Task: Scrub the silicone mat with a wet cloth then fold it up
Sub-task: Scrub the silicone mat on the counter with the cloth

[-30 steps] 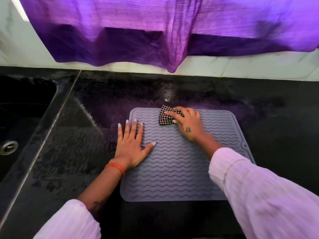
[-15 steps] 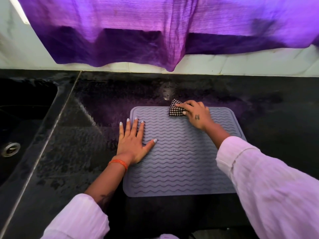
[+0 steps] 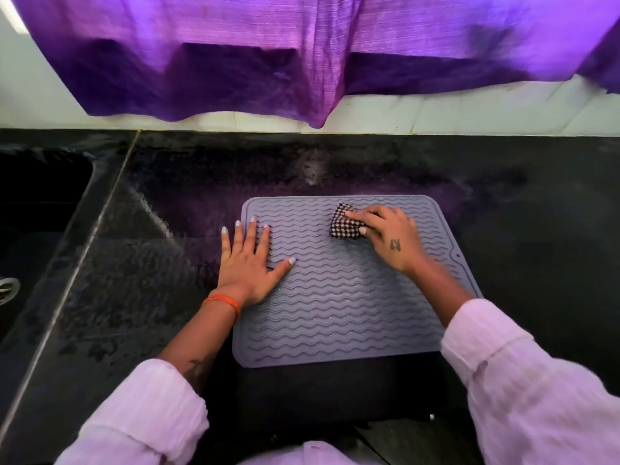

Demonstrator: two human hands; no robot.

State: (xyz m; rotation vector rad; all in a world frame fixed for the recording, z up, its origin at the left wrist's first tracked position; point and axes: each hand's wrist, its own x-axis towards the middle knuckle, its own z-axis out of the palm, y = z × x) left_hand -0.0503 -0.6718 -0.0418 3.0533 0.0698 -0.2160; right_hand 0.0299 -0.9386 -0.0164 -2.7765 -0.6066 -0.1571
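Head view: grey wavy-ribbed mat (image 3: 335, 310) flat; left hand (image 3: 246, 263) splayed; right hand (image 3: 392, 238) pinches checkered cloth (image 3: 344, 223).

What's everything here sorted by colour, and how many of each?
Grey: 1, the silicone mat
Black and white checked: 1, the cloth
Purple: 1, the curtain
Orange: 1, the wrist band
Black: 2, the counter and the sink
Total: 6
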